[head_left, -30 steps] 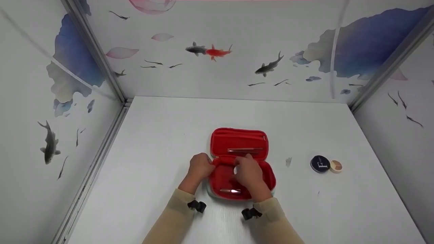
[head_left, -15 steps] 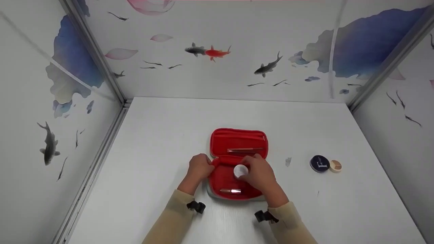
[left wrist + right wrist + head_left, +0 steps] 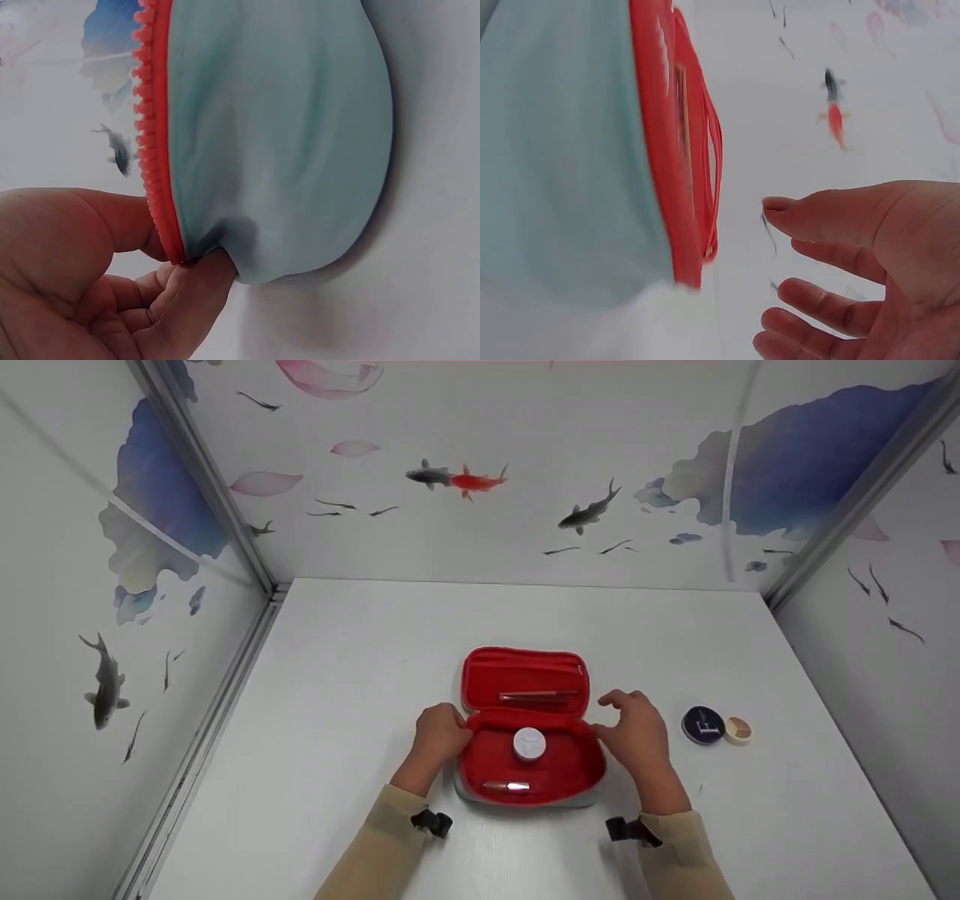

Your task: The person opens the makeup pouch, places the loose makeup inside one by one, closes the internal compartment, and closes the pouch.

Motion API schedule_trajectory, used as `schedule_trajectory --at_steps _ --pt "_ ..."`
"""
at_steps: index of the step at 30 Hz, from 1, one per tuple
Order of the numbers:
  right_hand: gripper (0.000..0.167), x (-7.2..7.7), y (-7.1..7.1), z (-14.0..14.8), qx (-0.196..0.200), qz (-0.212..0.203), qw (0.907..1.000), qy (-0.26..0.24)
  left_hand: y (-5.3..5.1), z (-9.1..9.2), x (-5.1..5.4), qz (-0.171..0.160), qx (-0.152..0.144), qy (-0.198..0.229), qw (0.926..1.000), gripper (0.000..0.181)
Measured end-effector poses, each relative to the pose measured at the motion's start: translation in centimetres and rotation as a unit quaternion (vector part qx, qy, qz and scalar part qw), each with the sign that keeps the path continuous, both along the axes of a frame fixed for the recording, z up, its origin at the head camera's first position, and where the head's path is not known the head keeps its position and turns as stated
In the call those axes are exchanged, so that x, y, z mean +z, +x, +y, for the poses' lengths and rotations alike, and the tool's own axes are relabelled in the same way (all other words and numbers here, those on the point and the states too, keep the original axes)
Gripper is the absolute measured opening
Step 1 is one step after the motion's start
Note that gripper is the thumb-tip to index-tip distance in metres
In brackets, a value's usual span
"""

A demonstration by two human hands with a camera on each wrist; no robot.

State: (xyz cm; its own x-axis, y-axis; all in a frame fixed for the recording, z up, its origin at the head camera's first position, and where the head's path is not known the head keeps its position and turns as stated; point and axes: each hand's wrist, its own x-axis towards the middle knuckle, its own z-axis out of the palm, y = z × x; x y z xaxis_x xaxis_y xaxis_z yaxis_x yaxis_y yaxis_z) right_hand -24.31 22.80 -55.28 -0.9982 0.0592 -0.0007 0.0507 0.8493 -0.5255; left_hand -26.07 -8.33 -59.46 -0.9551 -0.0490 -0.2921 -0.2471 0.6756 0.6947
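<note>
A zip-up case (image 3: 574, 772), red inside and pale blue-green outside, lies unfolded on the white table. My left hand (image 3: 441, 733) pinches its left edge near the hinge; the left wrist view shows thumb and fingers on the red zipper rim (image 3: 161, 142). Inside the lower half sits a round white-topped container (image 3: 529, 744), with a short slim item with a shiny end (image 3: 508, 787) lying nearer the front. Slim brush-like sticks (image 3: 538, 697) lie in the lid half. Beside the case's right edge, my right hand (image 3: 637, 735) has fingers spread and holds nothing; in the right wrist view it is apart from the case.
A dark round compact (image 3: 703, 725) with a white letter lies right of my right hand, and a small round palette (image 3: 739, 730) touches its right side. Printed panels (image 3: 480, 532) with fish and petals border the table at the back and both sides.
My right hand has let go of the round white container, which now stands in the case, and has moved right past the case's edge. My left hand keeps its hold on the case.
</note>
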Motion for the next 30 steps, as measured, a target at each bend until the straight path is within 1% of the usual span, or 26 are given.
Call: schedule_trajectory --at_steps 6,12,14,18,21,30 --pt "0.043 -0.6 -0.9 3.6 -0.029 -0.003 0.9995 0.013 0.0 -0.1 0.0 0.0 0.0 0.001 1.0 0.009" --pt "0.045 -0.9 -1.7 6.6 -0.041 -0.005 0.9991 0.012 0.1 -0.3 0.1 0.008 -0.007 -0.009 0.9999 0.009" --pt "0.045 -0.9 -2.0 7.4 -0.046 -0.001 0.9988 0.016 0.1 -0.3 0.2 0.011 -0.007 -0.013 0.9998 0.009" --pt "0.046 -1.0 -2.5 8.9 -0.063 0.016 0.9974 0.031 0.0 -0.4 0.3 0.005 -0.002 -0.014 0.9999 0.01" --pt "0.047 -1.3 -2.6 9.8 -0.075 0.018 0.9962 0.041 -0.1 -0.5 0.2 0.001 -0.002 -0.012 0.9999 0.009" --pt "0.053 -2.7 -2.1 11.7 -0.097 0.002 0.9938 0.054 -0.4 -0.7 0.4 0.001 -0.005 -0.015 0.9999 0.011"
